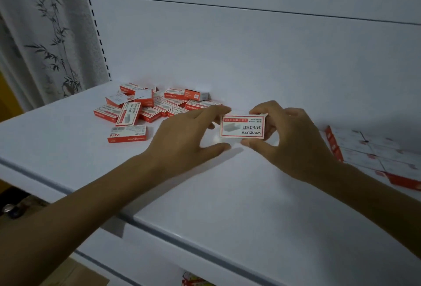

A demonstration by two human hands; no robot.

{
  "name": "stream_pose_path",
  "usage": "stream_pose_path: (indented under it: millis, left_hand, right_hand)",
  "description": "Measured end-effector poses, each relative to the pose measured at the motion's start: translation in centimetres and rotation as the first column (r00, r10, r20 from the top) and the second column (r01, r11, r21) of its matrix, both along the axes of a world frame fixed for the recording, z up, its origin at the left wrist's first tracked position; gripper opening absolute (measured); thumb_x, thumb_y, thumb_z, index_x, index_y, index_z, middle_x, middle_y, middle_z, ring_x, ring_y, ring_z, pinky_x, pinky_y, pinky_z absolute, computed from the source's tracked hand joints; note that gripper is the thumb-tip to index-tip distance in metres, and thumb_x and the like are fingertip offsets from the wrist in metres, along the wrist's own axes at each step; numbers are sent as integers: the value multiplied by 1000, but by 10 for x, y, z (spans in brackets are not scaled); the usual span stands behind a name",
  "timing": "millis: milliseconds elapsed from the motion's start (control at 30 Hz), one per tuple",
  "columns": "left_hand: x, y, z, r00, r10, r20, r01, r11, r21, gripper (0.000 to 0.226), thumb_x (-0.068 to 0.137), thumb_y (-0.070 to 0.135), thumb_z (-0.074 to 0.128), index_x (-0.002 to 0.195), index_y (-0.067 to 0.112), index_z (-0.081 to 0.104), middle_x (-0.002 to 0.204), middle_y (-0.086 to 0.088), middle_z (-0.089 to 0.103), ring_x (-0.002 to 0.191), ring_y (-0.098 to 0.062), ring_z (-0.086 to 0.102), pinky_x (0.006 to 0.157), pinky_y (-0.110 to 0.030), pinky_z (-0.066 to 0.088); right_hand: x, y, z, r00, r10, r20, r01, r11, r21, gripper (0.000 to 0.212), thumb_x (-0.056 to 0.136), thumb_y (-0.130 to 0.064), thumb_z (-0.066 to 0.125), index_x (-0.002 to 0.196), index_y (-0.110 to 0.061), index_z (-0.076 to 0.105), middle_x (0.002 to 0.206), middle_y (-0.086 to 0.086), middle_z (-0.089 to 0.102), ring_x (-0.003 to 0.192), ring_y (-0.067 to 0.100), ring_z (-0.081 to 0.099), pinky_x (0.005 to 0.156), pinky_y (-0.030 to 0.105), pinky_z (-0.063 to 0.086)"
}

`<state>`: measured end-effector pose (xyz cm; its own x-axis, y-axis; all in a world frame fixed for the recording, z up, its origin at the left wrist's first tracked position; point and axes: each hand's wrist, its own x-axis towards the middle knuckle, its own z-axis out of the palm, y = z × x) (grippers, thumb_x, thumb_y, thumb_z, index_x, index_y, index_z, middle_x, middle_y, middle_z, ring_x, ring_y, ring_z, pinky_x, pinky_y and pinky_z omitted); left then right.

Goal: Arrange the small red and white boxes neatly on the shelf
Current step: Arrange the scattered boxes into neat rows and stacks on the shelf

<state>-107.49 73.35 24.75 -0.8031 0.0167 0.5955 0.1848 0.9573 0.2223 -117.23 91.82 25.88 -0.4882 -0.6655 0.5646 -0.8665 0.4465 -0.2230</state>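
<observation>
A small red and white box (242, 126) is held just above the white shelf (205, 194), its printed face toward me and upside down. My right hand (293, 139) grips it between thumb below and fingers above. My left hand (189, 137) is beside it with fingers spread; its fingertips touch the box's left edge. A loose pile of several red and white boxes (155, 105) lies at the back left of the shelf. One box (127, 134) lies apart in front of the pile. Neatly laid boxes (373, 155) fill the right side of the shelf.
The shelf's white back panel (250, 46) rises behind the boxes. A slotted upright (98, 32) stands at the left with a bamboo-patterned curtain (41, 34) beyond it. The shelf's front edge (159, 233) runs diagonally below my arms. More red packaging (193, 281) shows underneath.
</observation>
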Motion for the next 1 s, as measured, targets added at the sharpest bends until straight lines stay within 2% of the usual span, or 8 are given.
stream_pose_path:
  millis: [200, 267, 333, 400, 467, 600, 733, 1000]
  left_hand:
    - [-17, 41, 5, 975, -191, -116, 198, 979, 50, 51, 79, 54, 54, 122, 27, 47, 108, 16, 66, 87, 3, 59, 65, -27, 57]
    - [-24, 56, 5, 963, -257, -82, 268, 947, 177, 52, 78, 53, 61, 122, 28, 48, 107, 24, 62, 89, 3, 60, 68, -25, 57]
    - [-26, 73, 6, 937, -350, -15, 314, 819, 480, 56, 77, 47, 70, 124, 28, 46, 99, 25, 65, 89, -4, 64, 77, -22, 54]
    - [-28, 88, 10, 893, -445, 64, 226, 568, 791, 57, 75, 45, 69, 123, 29, 44, 92, 15, 71, 89, -12, 67, 82, -25, 53]
    - [-29, 102, 12, 845, -516, 140, 95, 403, 910, 51, 73, 44, 64, 119, 28, 50, 96, 8, 72, 89, -12, 69, 84, -28, 54]
    - [-29, 127, 10, 784, -597, 171, -15, 256, 966, 48, 71, 45, 57, 112, 20, 62, 103, 5, 71, 95, -10, 67, 84, -25, 53]
    - [-32, 144, 11, 790, -600, 123, -51, 135, 989, 42, 73, 46, 56, 107, 24, 65, 103, 5, 71, 99, -12, 66, 89, -30, 52]
    - [-49, 143, 18, 840, -525, 136, -94, 106, 990, 19, 95, 24, 49, 107, 21, 64, 97, -2, 73, 90, -17, 69, 79, -29, 54]
  right_hand:
    - [9, 55, 10, 993, -91, -71, 90, 996, -18, 45, 73, -51, 60, 109, -26, 48, 99, -7, 70, 67, 8, 61, 88, 32, 44]
    - [10, 69, 10, 992, -119, -42, 117, 992, -40, 45, 73, -52, 60, 109, -28, 49, 94, -15, 66, 65, 6, 61, 85, 33, 47]
    - [14, 80, 9, 991, -134, 10, 134, 984, -119, 42, 71, -55, 62, 105, -36, 47, 88, -27, 57, 65, 4, 62, 76, 31, 52]
    - [18, 87, 9, 985, -128, 118, 155, 954, -258, 42, 70, -62, 65, 98, -40, 43, 85, -33, 54, 67, 4, 65, 64, 25, 56]
    - [18, 90, 7, 970, -108, 217, 185, 908, -377, 45, 64, -62, 65, 94, -34, 45, 85, -33, 54, 74, -6, 64, 54, 15, 54]
    - [12, 92, 4, 960, -71, 270, 188, 881, -435, 48, 60, -58, 62, 93, -27, 46, 84, -34, 52, 72, -19, 58, 51, 5, 46]
    - [9, 98, 1, 962, -87, 260, 198, 878, -437, 45, 65, -63, 63, 92, -31, 45, 84, -34, 53, 66, -7, 64, 52, 11, 51]
    - [9, 99, -19, 938, -86, 335, 225, 889, -400, 48, 72, -26, 77, 113, -25, 52, 65, -15, 62, 58, 5, 61, 52, 14, 48]
